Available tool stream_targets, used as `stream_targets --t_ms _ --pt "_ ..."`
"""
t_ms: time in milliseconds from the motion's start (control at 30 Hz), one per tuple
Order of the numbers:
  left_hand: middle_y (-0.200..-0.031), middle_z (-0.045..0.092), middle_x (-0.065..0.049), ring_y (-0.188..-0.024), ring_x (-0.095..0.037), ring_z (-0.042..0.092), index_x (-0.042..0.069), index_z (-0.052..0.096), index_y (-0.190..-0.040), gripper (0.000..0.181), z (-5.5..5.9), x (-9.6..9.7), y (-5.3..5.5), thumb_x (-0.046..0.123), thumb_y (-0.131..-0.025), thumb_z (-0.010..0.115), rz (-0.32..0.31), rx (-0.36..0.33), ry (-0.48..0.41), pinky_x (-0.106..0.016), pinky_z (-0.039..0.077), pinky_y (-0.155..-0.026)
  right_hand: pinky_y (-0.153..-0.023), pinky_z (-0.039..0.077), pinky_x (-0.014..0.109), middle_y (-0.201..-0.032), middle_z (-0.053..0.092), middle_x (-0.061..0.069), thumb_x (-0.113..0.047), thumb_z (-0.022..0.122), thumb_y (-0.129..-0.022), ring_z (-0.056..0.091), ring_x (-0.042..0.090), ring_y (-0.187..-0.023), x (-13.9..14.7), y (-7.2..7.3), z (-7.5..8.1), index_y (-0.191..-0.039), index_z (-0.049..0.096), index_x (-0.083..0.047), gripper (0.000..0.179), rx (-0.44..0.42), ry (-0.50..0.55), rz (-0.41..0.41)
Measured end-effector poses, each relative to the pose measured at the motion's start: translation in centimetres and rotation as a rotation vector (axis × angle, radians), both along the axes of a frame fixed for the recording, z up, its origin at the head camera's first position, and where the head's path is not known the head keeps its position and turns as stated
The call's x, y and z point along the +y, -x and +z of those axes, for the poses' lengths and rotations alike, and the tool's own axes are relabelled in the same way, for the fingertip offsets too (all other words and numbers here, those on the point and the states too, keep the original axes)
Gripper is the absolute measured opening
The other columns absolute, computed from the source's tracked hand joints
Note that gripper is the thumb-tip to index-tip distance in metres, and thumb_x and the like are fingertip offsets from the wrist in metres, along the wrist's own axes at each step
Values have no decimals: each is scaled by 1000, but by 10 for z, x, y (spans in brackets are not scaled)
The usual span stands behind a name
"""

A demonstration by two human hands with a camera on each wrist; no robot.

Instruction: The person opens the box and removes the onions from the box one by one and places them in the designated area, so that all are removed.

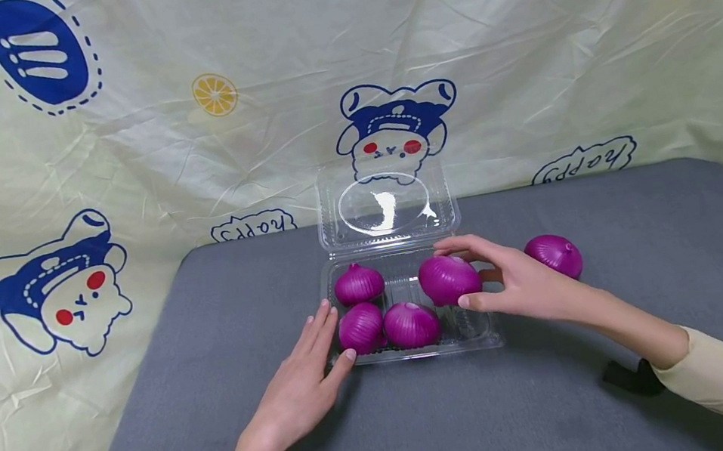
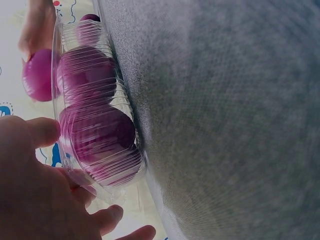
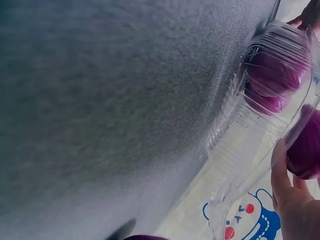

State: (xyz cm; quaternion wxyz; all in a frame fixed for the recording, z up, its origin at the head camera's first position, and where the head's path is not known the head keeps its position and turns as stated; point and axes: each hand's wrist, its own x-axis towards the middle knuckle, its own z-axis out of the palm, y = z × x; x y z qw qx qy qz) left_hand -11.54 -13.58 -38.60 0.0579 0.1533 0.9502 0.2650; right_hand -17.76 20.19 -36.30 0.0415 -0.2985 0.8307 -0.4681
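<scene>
My right hand (image 1: 523,284) grips a red onion (image 1: 449,279) over the right part of a clear plastic clamshell box (image 1: 406,354). In the right wrist view the held onion (image 3: 307,145) is above the box's rim. Three more red onions lie in the box: one at the back left (image 1: 359,284), one at the front left (image 1: 361,328) and one at the front middle (image 1: 412,325). My left hand (image 1: 303,382) touches the box's left edge with fairly straight fingers. The left wrist view shows the left thumb (image 2: 44,132) at the rim.
The box's clear lid (image 1: 386,203) stands raised at the back. One more red onion (image 1: 554,256) lies on the grey table (image 1: 213,351), right of the box and partly behind my right hand. A printed pale cloth (image 1: 153,154) hangs behind the table.
</scene>
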Motion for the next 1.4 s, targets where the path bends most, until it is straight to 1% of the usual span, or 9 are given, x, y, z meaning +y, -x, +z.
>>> stream_targets --t_ms 133,300,567,700,900,1133,1267,1333,1400 --pt "-164 11 4 -149 -26 13 14 26 -157 70 0 0 0 47 -100 50 3 -3 5 -59 26 -110 -87 55 42 -145 43 -1 -20 84 -77 45 27 -127 6 -8 3 -149 42 -28 84 26 -24 -17" --pt "-164 11 4 -149 -26 12 15 26 -157 70 0 1 1 48 -100 50 6 -7 9 -61 26 -110 -82 56 40 -139 43 -1 -18 86 -73 46 26 -124 15 -15 5 -149 43 -31 88 75 -64 -54" --pt "-164 12 4 -149 -25 12 15 26 -157 70 0 0 1 48 -100 50 7 -8 12 -59 26 -110 -79 57 38 -133 43 -1 -20 92 -66 49 25 -115 28 -23 12 -137 55 -27 81 136 -106 -131" --pt "-164 11 5 -149 -25 12 16 25 -157 70 0 0 1 49 -100 50 10 -13 13 -59 26 -110 -78 57 37 -132 44 -2 -17 94 -64 51 24 -112 34 -26 14 -133 56 -24 79 156 -89 -158" --pt "-164 12 4 -149 -26 12 16 25 -157 71 0 1 1 48 -100 50 14 -22 13 -58 26 -111 -74 57 29 -129 46 -9 -17 97 -60 53 19 -107 43 -29 17 -128 55 -26 81 160 -71 -212" --pt "-164 12 4 -149 -25 11 16 25 -157 71 1 1 1 48 -100 50 19 -27 12 -58 25 -111 -70 57 28 -124 51 -12 -20 97 -60 57 17 -101 53 -35 23 -128 54 -27 80 165 -93 -276" --pt "-164 12 4 -149 -25 12 16 25 -157 71 1 0 1 48 -100 50 16 -26 10 -58 26 -111 -73 55 22 -123 53 -11 -20 96 -63 59 16 -98 62 -38 26 -129 55 -28 78 168 -117 -294" --pt "-164 12 5 -149 -25 12 16 25 -157 71 0 1 1 49 -100 50 15 -23 10 -58 26 -111 -75 52 18 -122 54 -10 -23 96 -62 58 13 -98 67 -40 27 -129 56 -29 79 196 -154 -309" --pt "-164 12 5 -149 -25 12 16 25 -157 71 0 1 1 49 -99 50 13 -18 10 -57 27 -111 -75 51 19 -122 54 -10 -26 97 -60 55 9 -98 72 -41 27 -129 56 -31 80 230 -202 -325"
